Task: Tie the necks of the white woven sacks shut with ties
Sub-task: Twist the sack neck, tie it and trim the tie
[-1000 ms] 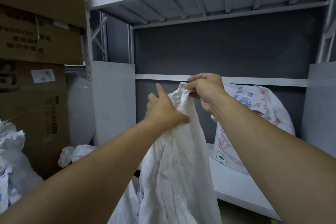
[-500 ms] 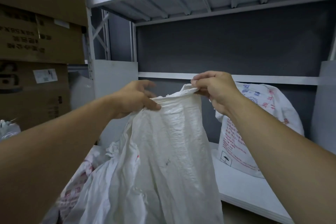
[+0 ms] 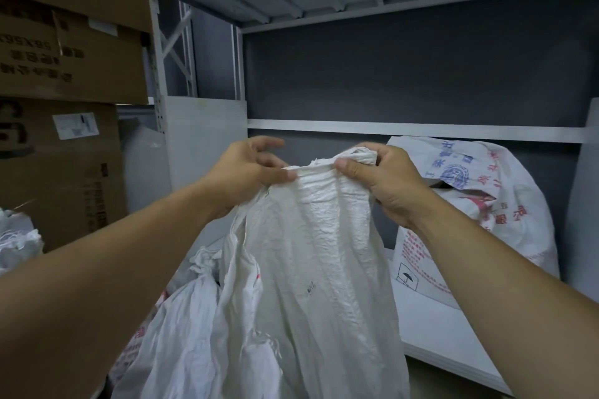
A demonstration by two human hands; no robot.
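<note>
Both hands hold up a crumpled white woven sack (image 3: 311, 269) by its top edge, in front of the grey metal shelving (image 3: 405, 131). L hand (image 3: 246, 172) pinches the hem w/ thumb; R hand (image 3: 385, 178) grips the bunched corner. A printed white woven sack (image 3: 486, 204) sits on the shelf behind.

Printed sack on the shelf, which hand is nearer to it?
Right. The right hand holds the top of the plain sack, just beside the printed sack; the left hand pinches it farther left.

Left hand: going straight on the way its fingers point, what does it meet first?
The left hand points rightward along the rim of the white woven sack. First in line looks like the bunched rim in the grip of the right hand, then that hand; depth unclear.
</note>
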